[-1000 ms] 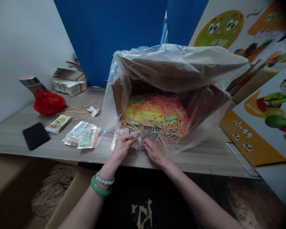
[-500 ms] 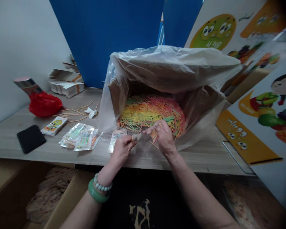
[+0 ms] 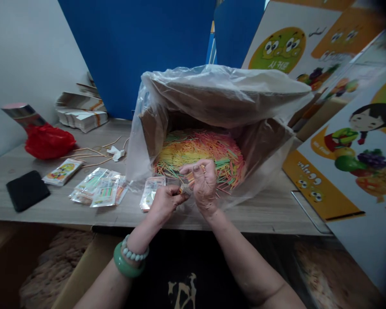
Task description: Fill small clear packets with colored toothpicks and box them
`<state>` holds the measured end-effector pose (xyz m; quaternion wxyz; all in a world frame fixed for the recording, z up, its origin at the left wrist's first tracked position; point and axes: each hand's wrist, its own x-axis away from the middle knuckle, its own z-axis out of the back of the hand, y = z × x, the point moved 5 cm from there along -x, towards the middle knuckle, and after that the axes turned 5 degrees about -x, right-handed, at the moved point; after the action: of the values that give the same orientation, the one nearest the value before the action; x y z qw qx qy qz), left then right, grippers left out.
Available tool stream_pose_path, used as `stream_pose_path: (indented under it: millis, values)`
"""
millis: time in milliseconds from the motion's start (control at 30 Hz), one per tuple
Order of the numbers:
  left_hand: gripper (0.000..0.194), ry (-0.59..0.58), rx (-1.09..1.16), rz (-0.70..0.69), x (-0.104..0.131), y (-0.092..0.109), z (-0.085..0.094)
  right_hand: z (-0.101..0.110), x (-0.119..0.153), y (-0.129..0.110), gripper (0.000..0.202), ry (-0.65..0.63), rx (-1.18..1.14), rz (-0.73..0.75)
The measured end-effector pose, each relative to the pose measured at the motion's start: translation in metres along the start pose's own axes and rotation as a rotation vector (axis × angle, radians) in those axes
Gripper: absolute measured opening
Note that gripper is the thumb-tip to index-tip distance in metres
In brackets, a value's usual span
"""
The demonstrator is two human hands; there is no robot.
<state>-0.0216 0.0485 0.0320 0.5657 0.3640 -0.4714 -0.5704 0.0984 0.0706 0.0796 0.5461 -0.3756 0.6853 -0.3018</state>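
My left hand [image 3: 167, 201] pinches a small clear packet [image 3: 185, 189] at the front of the box. Close beside it, my right hand [image 3: 205, 182] is curled around a few thin coloured sticks [image 3: 190, 177], its palm turned up. Behind both hands, a cardboard box lined with clear plastic [image 3: 212, 98] lies open toward me, with a heap of pink, yellow and green sticks [image 3: 193, 148] inside. Left of my left hand lies a stack of printed packets [image 3: 150, 193]. Further left are filled packets [image 3: 105, 192] holding coloured sticks.
On the table's left are a black flat object [image 3: 27, 191], a white printed pack [image 3: 62, 171], a red bag [image 3: 49, 140], crumpled tissue [image 3: 116, 153] and stacked folded cartons [image 3: 80, 116]. Large printed boxes [image 3: 328, 189] stand at the right.
My right hand has moved left and turned its palm up, bringing its sticks next to the packet in my left hand. The view has shifted slightly.
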Motion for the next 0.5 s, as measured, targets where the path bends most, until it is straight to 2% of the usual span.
stream_pose_path:
  millis: [200,367,500]
  values:
    - [0.044,-0.044,0.072,0.068,0.002,0.002,-0.005,0.002,0.015,0.003,0.017,-0.068,0.078,-0.027]
    - [0.042,-0.058,0.116,0.087,0.004,-0.001,-0.007,0.007,0.017,0.004,0.017,-0.060,-0.072,-0.108]
    - [0.045,-0.044,0.106,0.099,0.004,-0.004,-0.006,0.007,0.016,0.004,0.014,-0.107,-0.198,-0.151]
